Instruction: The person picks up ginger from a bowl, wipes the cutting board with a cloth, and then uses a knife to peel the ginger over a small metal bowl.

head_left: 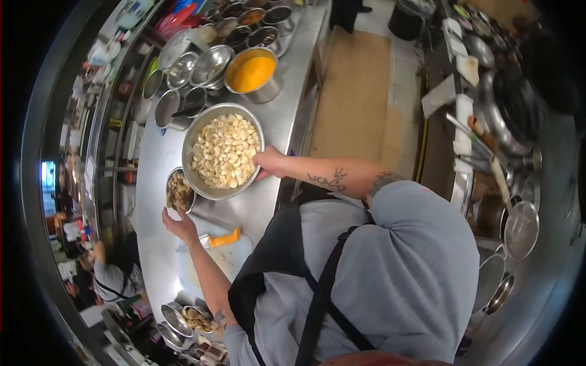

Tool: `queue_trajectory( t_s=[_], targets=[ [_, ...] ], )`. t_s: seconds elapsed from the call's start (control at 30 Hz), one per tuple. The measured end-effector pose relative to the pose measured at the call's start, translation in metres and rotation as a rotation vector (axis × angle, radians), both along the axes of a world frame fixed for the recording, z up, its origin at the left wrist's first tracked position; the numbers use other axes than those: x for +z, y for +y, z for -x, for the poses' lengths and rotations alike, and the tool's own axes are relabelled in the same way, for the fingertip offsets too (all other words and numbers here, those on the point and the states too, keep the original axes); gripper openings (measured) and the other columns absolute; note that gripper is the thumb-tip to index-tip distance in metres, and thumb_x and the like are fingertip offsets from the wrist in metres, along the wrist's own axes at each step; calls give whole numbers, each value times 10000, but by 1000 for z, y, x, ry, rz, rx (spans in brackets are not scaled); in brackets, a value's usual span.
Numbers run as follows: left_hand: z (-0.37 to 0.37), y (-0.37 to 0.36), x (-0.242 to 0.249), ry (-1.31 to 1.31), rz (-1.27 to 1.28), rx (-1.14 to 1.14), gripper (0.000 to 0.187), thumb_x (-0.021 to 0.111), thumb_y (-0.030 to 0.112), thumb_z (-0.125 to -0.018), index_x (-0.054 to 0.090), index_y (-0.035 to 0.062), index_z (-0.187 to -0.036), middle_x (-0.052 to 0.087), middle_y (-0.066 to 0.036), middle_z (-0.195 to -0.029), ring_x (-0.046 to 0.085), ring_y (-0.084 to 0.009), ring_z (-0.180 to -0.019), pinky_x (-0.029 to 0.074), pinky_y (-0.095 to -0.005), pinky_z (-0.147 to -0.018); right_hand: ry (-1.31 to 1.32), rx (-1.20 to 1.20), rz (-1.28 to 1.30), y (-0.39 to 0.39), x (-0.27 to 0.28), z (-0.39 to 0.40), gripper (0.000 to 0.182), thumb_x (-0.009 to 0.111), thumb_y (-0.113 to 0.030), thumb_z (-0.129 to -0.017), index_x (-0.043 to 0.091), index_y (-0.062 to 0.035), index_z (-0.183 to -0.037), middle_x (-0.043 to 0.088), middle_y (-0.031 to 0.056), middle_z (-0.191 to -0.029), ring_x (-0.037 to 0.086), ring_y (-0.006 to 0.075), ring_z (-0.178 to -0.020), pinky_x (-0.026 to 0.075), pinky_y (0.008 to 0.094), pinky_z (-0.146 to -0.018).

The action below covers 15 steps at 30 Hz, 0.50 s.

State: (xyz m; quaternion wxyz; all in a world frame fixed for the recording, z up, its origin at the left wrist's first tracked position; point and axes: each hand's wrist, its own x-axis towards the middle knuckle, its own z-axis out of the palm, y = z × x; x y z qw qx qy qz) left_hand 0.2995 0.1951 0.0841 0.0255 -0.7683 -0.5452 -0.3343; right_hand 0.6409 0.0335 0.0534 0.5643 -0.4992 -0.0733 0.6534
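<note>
The right hand's point(271, 163) grip pinches the colander point(189, 163) of pale cloves point(223, 150) by its rim, near 4 o'clock, above the table point(156, 147). At the colander's 7 o'clock sits a smaller bowl point(194, 201); the left hand point(181, 227), grip spread, is at that bowl's 6 o'clock.

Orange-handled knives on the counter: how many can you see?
1: the orange-handled knife lies on the pale cutting board, near the person's left hand. Others may be hidden from view.
</note>
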Motion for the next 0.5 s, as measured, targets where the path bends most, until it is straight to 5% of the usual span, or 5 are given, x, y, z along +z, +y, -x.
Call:
queue_trajectory(
  t_s=[0.17,0.27,0.4,0.5],
  targets=[
    [8,23,28,12,-23,-193,488,685,153,-956,519,-16,-1382,560,-217,-1332,535,-396,-1238,443,-476,-1052,-40,-80,18,-42,-7,-4,458,583,19,-838,537,171,-1267,672,260,-1119,733,384,-928,666,452,-705],
    [-28,-23,37,-68,20,-201,476,677,122,-959,514,-20,-1384,562,-206,-1320,554,-353,-1229,450,-437,-1048,-48,-118,-7,-125,-7,-20,486,611,12,-810,530,166,-1264,660,253,-1147,726,362,-971,657,488,-739],
    [-60,-65,27,-336,160,-330,452,653,133,-983,510,-19,-1384,552,-192,-1361,566,-313,-1220,471,-413,-1022,11,-174,75,-220,7,-48,523,641,-3,-789,536,80,-1294,668,196,-1161,709,323,-1007,653,471,-750],
    [-90,-115,18,-413,269,-357,416,621,135,-1003,513,-22,-1373,555,-184,-1376,588,-289,-1196,482,-398,-1005,-10,-292,203,-280,17,-76,503,646,5,-803,546,45,-1295,689,162,-1097,731,282,-879,653,411,-677]
  ],
)
